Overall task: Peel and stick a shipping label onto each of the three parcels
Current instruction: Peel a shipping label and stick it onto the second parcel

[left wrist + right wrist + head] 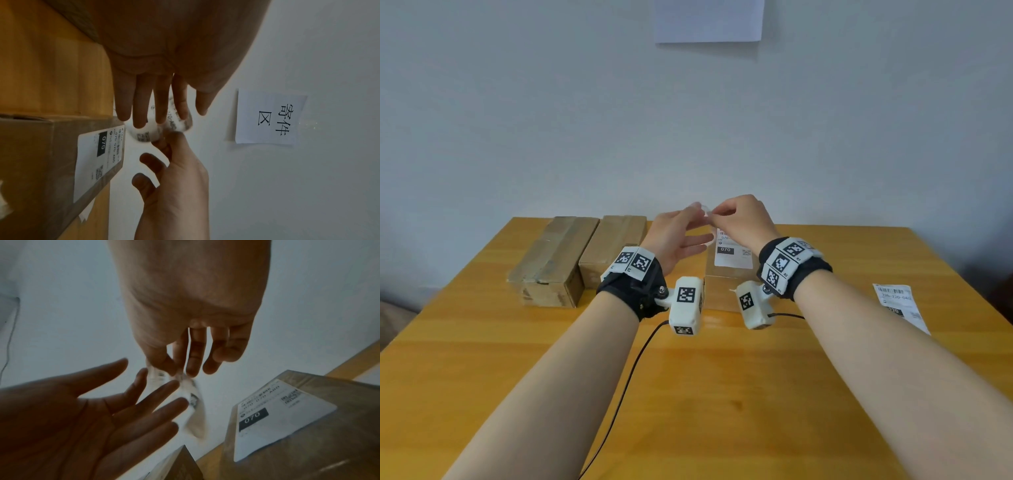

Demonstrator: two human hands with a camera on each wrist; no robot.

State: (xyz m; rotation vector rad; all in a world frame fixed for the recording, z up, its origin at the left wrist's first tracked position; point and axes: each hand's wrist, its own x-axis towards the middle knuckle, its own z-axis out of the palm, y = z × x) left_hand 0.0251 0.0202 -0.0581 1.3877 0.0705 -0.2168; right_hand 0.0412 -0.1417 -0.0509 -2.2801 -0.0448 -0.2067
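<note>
Curled label [164, 128] pinched by right hand [743, 219], beside left hand [678, 236] fingers.

Both forearms extend forward, wrists banded, hands raised and nearly meeting. Left hand [677, 236]: palm turned inward, fingers [156, 391] straight and spread. Right hand [743, 217]: thumb and forefinger pinch a curled strip [164, 128]; the other fingers hang loosely bent.

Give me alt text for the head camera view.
A right hand pinches a curled label beside an open left hand, above a labelled parcel; two unlabelled parcels sit left on the wooden table.
</note>
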